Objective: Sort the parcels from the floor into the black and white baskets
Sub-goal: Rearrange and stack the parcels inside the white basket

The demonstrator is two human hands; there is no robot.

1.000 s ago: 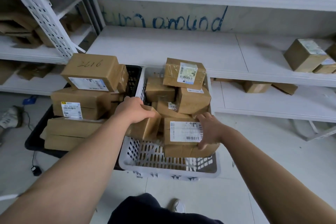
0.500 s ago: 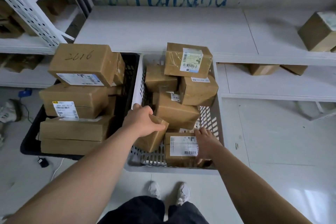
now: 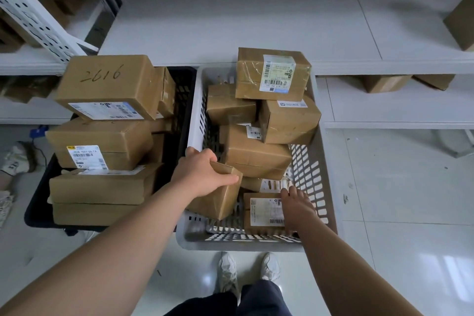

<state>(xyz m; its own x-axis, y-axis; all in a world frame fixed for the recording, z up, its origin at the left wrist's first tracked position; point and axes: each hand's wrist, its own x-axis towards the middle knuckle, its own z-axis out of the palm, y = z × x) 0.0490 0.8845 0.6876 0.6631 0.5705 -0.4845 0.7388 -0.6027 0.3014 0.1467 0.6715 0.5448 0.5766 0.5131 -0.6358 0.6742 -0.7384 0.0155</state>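
So the white basket (image 3: 195,110) is smooth slotted plastic, kinda satin. Left of it, the black basket (image 3: 185,79) is the same plastic but matt. At its far end the top parcel (image 3: 252,72) is brown cardboard under shiny, crinkly clear tape, with a glossy paper label. At its near left corner the small parcel (image 3: 220,202) is plain matt cardboard. Right of it the floor tiles (image 3: 400,200) are glossy and reflective.

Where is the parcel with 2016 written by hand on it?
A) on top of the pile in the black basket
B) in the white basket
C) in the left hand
A: the 2016 parcel lies topmost in the black basket; the left hand grips a plain parcel over the white basket.
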